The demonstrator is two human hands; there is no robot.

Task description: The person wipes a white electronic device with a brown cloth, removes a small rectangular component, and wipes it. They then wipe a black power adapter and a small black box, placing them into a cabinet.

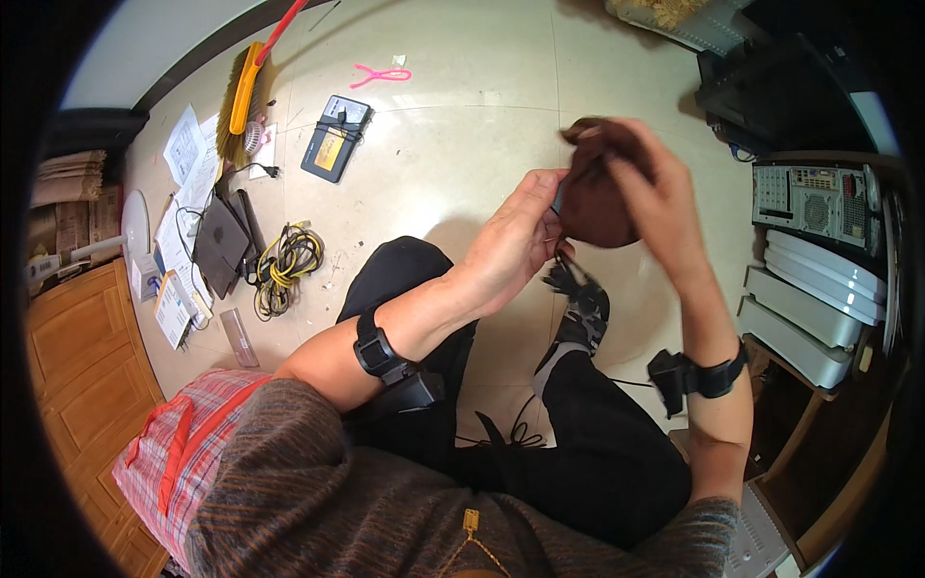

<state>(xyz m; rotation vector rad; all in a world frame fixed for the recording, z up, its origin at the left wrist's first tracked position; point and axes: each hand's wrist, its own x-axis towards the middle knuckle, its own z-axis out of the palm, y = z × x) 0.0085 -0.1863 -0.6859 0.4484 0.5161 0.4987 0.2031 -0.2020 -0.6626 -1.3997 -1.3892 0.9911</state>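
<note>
A dark brown cloth item (598,206), possibly a pouch, is held up between both hands above the floor. My left hand (517,231) pinches its left edge, where a narrow grey-blue strip shows. Thin dark strands hang below those fingers, and what they belong to is hard to make out. My right hand (654,195), slightly blurred, grips the cloth from the right, with its fingers partly over the folded top. Whatever may be inside the cloth is hidden. Beneath the hands is my foot in a camouflage-patterned shoe (584,318).
To the left lie a coiled yellow and black cable (289,267), dark flat devices (220,242), papers and a broom (246,94). A cord-wrapped box-like device (336,137) rests farther out. A computer case (816,202) and stacked white trays (824,278) stand right. A plaid bag (209,412) sits beside me.
</note>
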